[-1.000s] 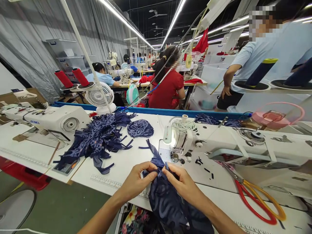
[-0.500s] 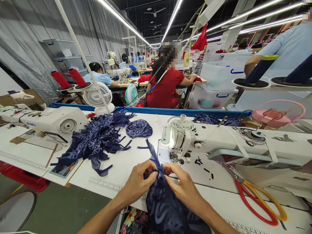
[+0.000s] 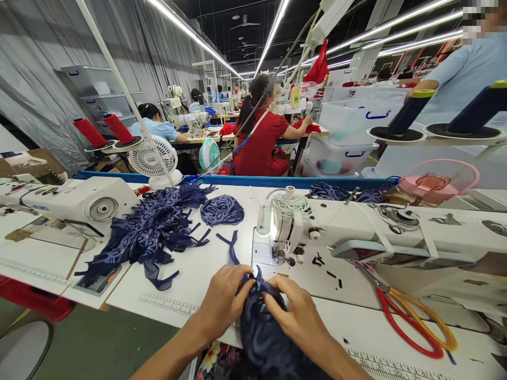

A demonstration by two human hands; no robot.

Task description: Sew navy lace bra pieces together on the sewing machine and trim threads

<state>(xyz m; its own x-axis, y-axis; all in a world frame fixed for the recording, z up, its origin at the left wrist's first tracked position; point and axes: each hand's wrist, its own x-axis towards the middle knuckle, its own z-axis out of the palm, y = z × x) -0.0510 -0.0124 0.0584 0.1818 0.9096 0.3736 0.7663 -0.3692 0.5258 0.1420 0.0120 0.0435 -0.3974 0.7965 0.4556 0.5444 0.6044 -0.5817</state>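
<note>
the cloth point(image 3: 269, 335), dark blue and patterned, is bunched between the two hands at the table's front edge, just below the needle plate point(image 3: 263, 254), its lower part hanging toward the lap. holding it there probably gives a close view of the small spot at its top, with light from the machine point(image 3: 336, 219) nearby.

the left hand point(image 3: 222, 298) is nearly closed, thumb and forefinger pinching the cloth's upper edge, the other fingers curled behind. the right hand point(image 3: 299, 309) is a little more open, its thumb and fingertips at the same edge from the other side; whether it grips firmly or only steadies is hard to tell. the two sets of fingertips sit close together, likely so that the edge between them can be kept taut and lined up. a strip point(image 3: 233, 249) runs up from behind the left fingers onto the table point(image 3: 186, 264).

the pile point(image 3: 152, 227) and a separate oval piece point(image 3: 222, 210) lie to the left, seemingly within easy reach yet out of the needle's way. the scissors point(image 3: 412, 311) rest at the right, handles toward the person, perhaps for quick grabbing.
</note>
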